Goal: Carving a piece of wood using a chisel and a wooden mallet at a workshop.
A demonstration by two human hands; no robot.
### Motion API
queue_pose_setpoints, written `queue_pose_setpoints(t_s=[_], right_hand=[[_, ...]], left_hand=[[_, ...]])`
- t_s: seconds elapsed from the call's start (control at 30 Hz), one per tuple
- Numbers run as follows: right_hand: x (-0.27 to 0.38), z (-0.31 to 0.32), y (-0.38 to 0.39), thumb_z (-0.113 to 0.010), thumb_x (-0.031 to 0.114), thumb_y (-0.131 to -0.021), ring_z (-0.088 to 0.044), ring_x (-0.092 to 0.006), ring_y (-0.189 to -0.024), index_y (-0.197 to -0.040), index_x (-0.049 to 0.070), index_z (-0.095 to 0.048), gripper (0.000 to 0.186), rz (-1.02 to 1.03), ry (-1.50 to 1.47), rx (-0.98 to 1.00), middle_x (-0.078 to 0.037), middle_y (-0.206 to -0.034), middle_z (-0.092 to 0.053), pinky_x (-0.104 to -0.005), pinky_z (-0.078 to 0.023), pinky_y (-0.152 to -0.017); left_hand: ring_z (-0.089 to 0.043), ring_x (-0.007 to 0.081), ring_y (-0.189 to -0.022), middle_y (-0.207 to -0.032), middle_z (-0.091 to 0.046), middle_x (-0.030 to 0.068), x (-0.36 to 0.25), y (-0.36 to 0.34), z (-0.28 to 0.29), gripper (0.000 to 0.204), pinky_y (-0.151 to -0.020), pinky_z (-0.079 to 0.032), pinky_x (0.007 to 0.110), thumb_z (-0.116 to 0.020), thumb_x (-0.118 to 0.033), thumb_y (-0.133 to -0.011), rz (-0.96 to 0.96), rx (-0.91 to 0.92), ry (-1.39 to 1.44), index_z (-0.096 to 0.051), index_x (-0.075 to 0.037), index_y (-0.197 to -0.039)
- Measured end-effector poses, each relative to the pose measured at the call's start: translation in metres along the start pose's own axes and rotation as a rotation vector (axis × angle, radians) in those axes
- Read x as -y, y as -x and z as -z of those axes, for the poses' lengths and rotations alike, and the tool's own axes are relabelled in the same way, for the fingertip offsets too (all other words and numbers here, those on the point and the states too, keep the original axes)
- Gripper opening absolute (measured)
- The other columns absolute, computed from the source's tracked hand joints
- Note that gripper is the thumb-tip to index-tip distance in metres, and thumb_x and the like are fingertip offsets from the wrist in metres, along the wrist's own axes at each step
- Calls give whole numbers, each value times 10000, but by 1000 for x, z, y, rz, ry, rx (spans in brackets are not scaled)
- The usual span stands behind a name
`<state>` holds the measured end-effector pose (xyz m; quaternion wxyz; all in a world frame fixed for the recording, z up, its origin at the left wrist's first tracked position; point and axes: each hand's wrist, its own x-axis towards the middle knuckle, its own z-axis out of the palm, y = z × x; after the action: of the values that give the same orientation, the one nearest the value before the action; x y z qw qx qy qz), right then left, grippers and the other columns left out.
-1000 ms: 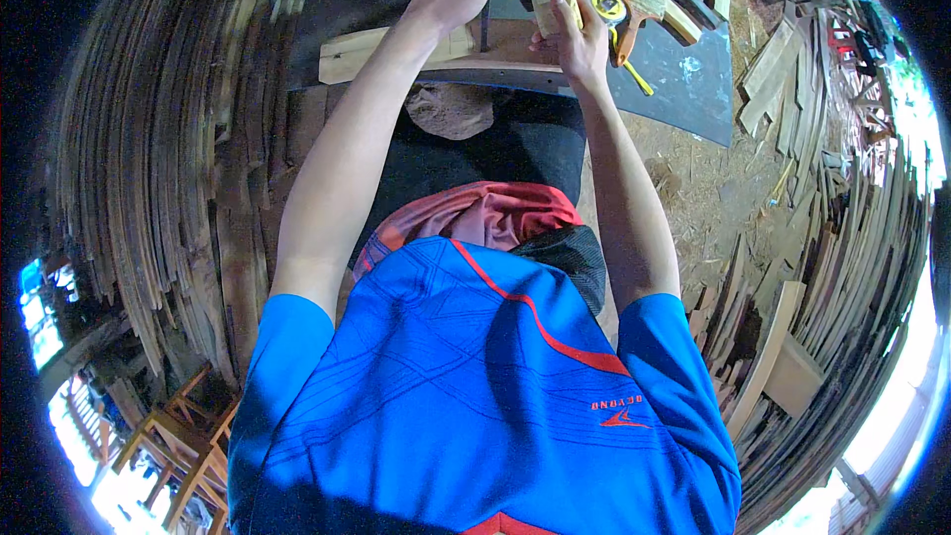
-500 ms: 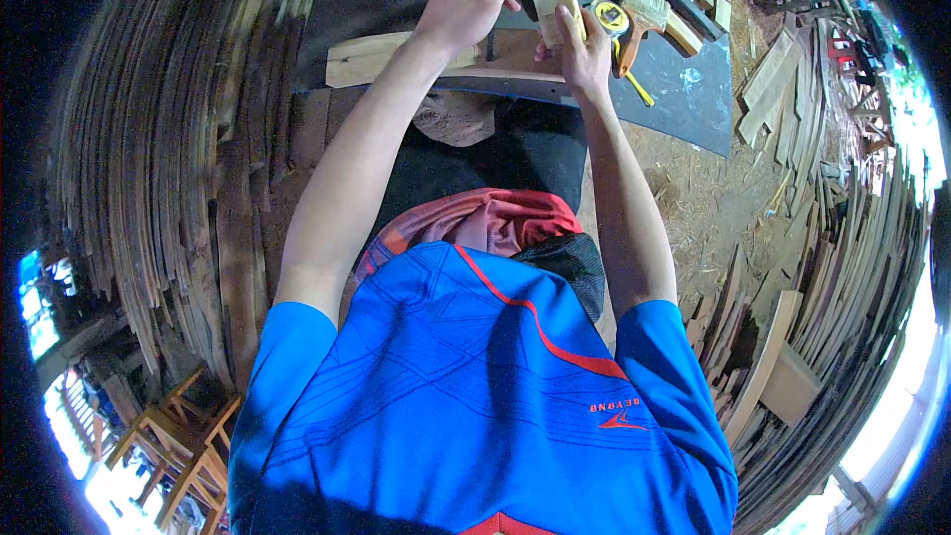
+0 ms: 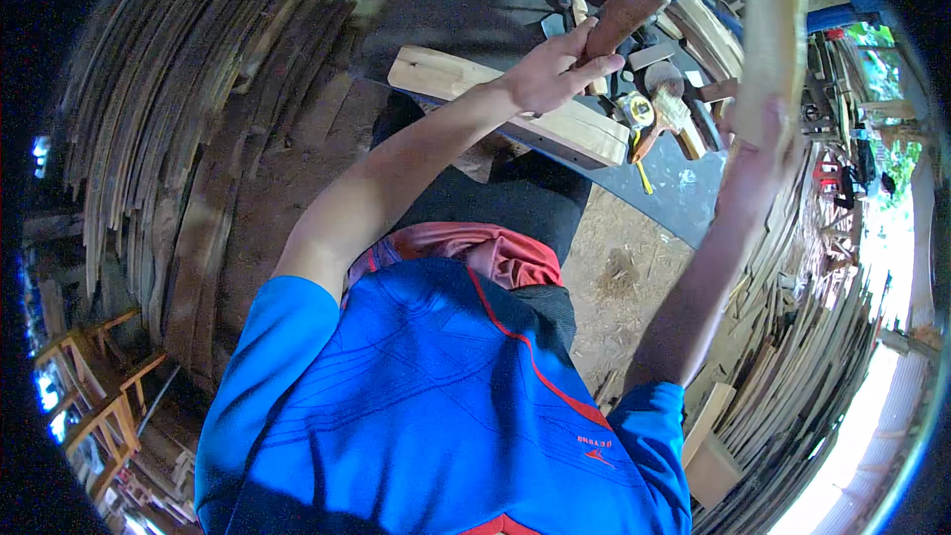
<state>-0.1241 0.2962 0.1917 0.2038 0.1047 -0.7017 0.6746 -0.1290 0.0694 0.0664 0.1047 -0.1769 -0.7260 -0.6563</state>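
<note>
My left hand (image 3: 555,69) is closed around a thick, reddish-brown round wooden handle (image 3: 629,15); what its lower end joins is hidden. Beneath this hand, a pale wooden beam (image 3: 446,76) lies along the near edge of the dark tabletop (image 3: 436,15). Off to the right, my right hand (image 3: 768,144), smeared by motion, grips a long, flat-sided pale wood piece (image 3: 775,30) that stands up from it. Between the two hands, a yellow tape measure (image 3: 636,111) and a wide brush (image 3: 674,111) lie on the table.
Several wood offcuts (image 3: 708,35) and hand tools crowd the table's far right part. Stacked boards (image 3: 168,89) line the left side, more long strips (image 3: 783,357) the right. A wooden frame (image 3: 104,406) stands at the lower left. Shavings litter the floor (image 3: 619,277).
My right hand has swung out to the right with the pale wood piece, away from my left hand. My left hand keeps the brown handle above the beam. The view has shifted too.
</note>
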Motion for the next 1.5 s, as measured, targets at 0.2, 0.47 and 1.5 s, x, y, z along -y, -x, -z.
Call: queue_pose_setpoints(t_s=[0.2,0.47,1.5], right_hand=[[92,-6,23,-635,296,-954,-641,-165,-736,-1178,-26,-599,395,344,634,200,-137,-910,-697,-294,-494,-606],[97,-1,36,-640,313,-959,-655,-131,-751,-1212,22,-628,386,437,703,47,-98,-930,-693,-251,-506,-619],[-243,-39,67,-546,357,-1004,-632,-173,-586,-1102,-64,-593,435,-291,101,93,-125,-803,-645,-309,-544,-543]], left_hand=[[-528,136,-766,-809,-587,51,-2,-3,-13,601,-750,-453,312,-589,-467,-973,11,51,125,-433,-4,-1323],[-500,110,-837,-884,-581,25,4,4,-19,482,-786,-438,299,-611,-363,-985,-57,55,212,-459,-32,-1300],[-393,101,-450,-530,-389,-36,-4,-33,7,332,-470,-372,297,-625,-209,-943,227,-89,574,-437,-133,-680]])
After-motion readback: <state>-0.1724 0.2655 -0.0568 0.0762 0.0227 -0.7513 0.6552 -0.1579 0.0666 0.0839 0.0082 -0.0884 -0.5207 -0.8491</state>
